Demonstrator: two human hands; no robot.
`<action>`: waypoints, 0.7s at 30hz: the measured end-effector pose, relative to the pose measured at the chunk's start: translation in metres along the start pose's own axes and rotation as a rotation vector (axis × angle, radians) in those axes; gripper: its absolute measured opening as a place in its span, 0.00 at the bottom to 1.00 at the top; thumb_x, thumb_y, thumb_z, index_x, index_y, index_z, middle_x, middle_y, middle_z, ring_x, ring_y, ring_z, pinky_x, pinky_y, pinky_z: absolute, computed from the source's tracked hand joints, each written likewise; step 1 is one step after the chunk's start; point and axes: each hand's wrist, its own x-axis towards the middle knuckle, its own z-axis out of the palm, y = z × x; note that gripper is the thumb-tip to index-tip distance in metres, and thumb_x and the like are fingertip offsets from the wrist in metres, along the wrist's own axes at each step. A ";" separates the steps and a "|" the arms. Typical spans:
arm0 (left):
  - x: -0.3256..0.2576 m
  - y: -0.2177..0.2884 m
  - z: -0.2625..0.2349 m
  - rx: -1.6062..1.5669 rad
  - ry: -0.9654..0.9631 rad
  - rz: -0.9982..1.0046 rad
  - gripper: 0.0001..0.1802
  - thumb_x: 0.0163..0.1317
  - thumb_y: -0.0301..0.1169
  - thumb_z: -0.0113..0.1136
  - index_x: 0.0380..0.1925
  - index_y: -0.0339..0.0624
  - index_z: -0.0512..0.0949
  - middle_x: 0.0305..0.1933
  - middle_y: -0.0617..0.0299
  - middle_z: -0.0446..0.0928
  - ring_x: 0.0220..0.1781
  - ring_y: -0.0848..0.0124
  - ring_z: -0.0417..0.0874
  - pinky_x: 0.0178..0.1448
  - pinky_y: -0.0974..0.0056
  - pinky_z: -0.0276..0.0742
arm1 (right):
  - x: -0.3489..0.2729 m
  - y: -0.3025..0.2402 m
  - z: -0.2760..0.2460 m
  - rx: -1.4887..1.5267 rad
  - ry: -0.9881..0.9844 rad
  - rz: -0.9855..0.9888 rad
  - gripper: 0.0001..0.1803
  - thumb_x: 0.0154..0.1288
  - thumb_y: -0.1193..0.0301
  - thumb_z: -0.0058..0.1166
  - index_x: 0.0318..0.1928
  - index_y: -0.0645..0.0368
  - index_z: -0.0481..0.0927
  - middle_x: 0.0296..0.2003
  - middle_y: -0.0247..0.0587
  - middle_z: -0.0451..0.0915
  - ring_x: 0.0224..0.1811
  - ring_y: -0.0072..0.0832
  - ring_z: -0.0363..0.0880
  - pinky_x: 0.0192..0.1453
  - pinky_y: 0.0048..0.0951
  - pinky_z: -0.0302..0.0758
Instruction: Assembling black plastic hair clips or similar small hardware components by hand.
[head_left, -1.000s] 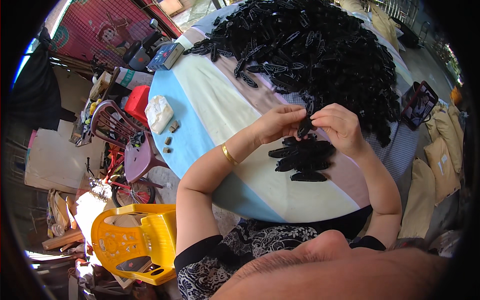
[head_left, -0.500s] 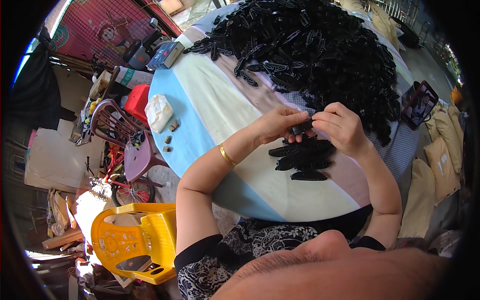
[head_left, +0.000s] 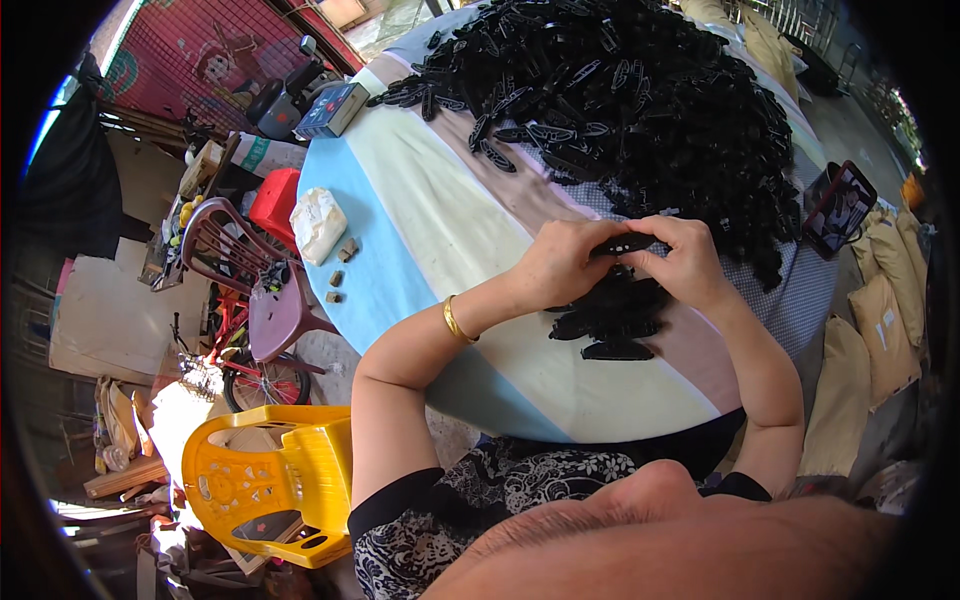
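Note:
Between my two hands, above the table, is a slim black elongated plastic piece [head_left: 626, 243] with pointed ends. My left hand [head_left: 560, 262] is closed on its left end and my right hand [head_left: 692, 262] pinches the right end between thumb and fingers. Just below my hands lies a small stack of similar black pieces [head_left: 606, 326] on the striped tablecloth [head_left: 450, 210], partly hidden by my left hand. Beyond them spreads a large heap of the same black pieces [head_left: 640, 110], some showing pale outlines.
On the table's left side are a white plastic bag [head_left: 318, 226], several small brown blocks [head_left: 335, 279] and a blue box [head_left: 333, 110]. A phone [head_left: 841, 210] stands at the right edge. A yellow chair [head_left: 250, 480] and a purple chair [head_left: 275, 320] stand left of the table.
My hands have turned the black piece so that it lies lengthwise between them. The left hand has rolled over, back upward, and the right hand has lowered slightly.

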 end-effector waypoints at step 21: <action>0.054 -0.115 -0.012 0.567 0.186 0.059 0.15 0.51 0.21 0.54 0.42 0.42 0.74 0.40 0.52 0.72 0.46 0.54 0.74 0.51 0.57 0.72 | -0.003 0.040 0.017 -0.702 -0.043 -0.247 0.09 0.47 0.77 0.55 0.33 0.58 0.81 0.35 0.35 0.73 0.39 0.31 0.72 0.39 0.29 0.75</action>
